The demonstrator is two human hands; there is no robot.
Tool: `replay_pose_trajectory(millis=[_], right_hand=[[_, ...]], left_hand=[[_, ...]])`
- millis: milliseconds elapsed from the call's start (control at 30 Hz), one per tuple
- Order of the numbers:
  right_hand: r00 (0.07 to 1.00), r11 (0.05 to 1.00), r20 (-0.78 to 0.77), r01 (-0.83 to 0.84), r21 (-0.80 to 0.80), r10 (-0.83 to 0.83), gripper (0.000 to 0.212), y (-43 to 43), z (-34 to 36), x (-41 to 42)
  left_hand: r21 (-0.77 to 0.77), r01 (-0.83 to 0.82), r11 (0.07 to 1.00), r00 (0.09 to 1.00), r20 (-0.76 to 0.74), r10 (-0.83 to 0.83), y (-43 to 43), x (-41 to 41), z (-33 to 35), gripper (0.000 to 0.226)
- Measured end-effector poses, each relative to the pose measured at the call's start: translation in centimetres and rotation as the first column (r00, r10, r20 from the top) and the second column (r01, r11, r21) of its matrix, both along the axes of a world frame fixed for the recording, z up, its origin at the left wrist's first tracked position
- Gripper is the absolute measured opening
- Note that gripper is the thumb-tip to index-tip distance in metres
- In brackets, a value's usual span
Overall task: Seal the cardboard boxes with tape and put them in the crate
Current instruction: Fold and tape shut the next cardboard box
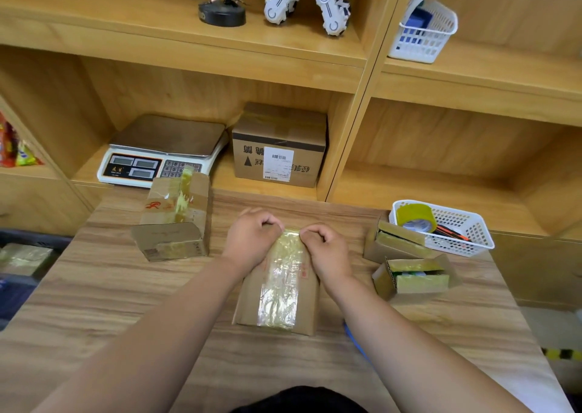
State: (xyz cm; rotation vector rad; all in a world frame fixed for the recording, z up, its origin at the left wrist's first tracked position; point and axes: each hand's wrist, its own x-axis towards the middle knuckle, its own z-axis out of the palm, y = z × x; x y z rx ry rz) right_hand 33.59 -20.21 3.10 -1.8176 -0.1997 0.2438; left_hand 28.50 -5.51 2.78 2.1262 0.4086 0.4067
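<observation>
A small cardboard box (pixel 307 305) lies in the middle of the wooden table (pixel 126 302), with a strip of yellowish tape (pixel 280 283) along its top. My left hand (pixel 252 239) and my right hand (pixel 326 252) rest on the box's far end, fingers curled, pinching the far end of the tape strip. A taller taped box (pixel 176 217) stands to the left. Two small boxes with open flaps (pixel 396 242) (pixel 415 279) sit to the right. A roll of yellow tape (pixel 415 217) lies in a white basket (pixel 466 239). At the far left edge a dark crate (pixel 34 239) holds a taped box (pixel 23 258).
A weighing scale (pixel 157 151) and a labelled cardboard box (pixel 278 148) stand on the shelf behind the table. Higher shelves hold two robot models (pixel 223 3) (pixel 307 0) and another white basket (pixel 425 31). Snack packets (pixel 15 151) are at the left.
</observation>
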Motion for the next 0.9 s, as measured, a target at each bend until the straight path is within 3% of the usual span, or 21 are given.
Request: replay_pose_trajectory(millis=[133, 267, 600, 767, 900], right_hand=[[0.997, 0.999, 0.079, 0.015, 0.03, -0.017, 0.025, 0.0, 0.9, -1.4], [0.96, 0.998, 0.281, 0.024, -0.059, -0.006, 0.015, -0.5, 0.9, -3.2], [0.868, 0.97, 0.486, 0.027, -0.243, 0.098, 0.008, 0.0, -1.2, -8.6], [0.873, 0.96, 0.468, -0.003, -0.28, 0.139, 0.011, 1.6, -1.9, -11.2], [0.877, 0.911, 0.378, -0.142, -0.388, 0.298, 0.012, 2.5, -2.4, -11.7]], left_hand=[[-0.027, -0.023, 0.999, 0.996, 0.09, 0.026, -0.4, -1.4, 1.4, 0.025], [0.005, -0.012, 1.0, 0.993, 0.114, 0.012, -0.6, -3.2, 1.8, 0.026], [0.037, -0.078, 0.996, 0.985, 0.157, 0.071, -0.6, -8.7, -1.1, 0.019], [-0.083, -0.185, 0.979, 0.982, 0.017, 0.187, 0.8, -11.2, -3.5, 0.053], [-0.253, -0.292, 0.922, 0.956, -0.116, 0.271, 1.9, -12.5, -5.4, 0.058]])
